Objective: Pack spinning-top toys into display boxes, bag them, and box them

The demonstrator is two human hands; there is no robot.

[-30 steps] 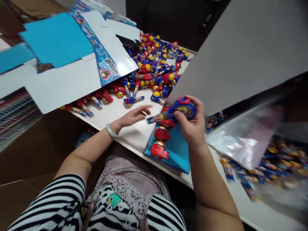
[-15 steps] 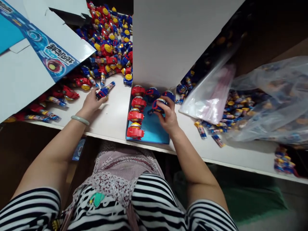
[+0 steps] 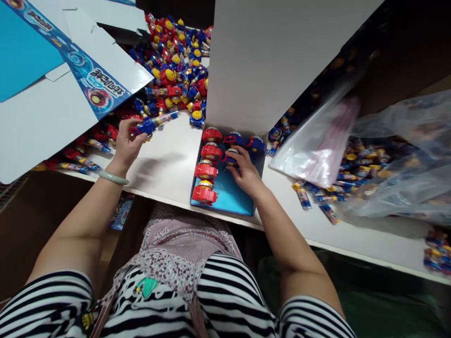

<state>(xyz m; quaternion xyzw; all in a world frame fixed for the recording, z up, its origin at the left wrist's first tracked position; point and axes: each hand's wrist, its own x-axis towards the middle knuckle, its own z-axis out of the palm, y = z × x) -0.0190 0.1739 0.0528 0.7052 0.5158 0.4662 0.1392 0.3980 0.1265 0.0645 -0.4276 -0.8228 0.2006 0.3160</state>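
Observation:
My left hand (image 3: 127, 144) is shut on a blue and red toy launcher (image 3: 152, 123) with a long printed tube, holding it above the white table (image 3: 165, 180). My right hand (image 3: 245, 172) rests in a turquoise card tray (image 3: 225, 199), its fingers gripping a blue toy (image 3: 229, 157). Red toys (image 3: 207, 164) stand in a column along the tray's left side. Blue toys (image 3: 255, 144) lie along its far end. A large heap of red, blue and yellow toys (image 3: 172, 72) lies beyond my left hand.
A white and blue printed card box lid (image 3: 52, 89) lies at the upper left, and a tall white card panel (image 3: 264, 70) rises behind the tray. Transparent plastic bags (image 3: 398, 173) holding packaged toys lie on the right, with loose toys (image 3: 303, 197) beside them.
My left hand has lifted a launcher from the table. My right hand has lowered a blue toy into the tray's row. The view has swung, and the tray now sits nearer the middle.

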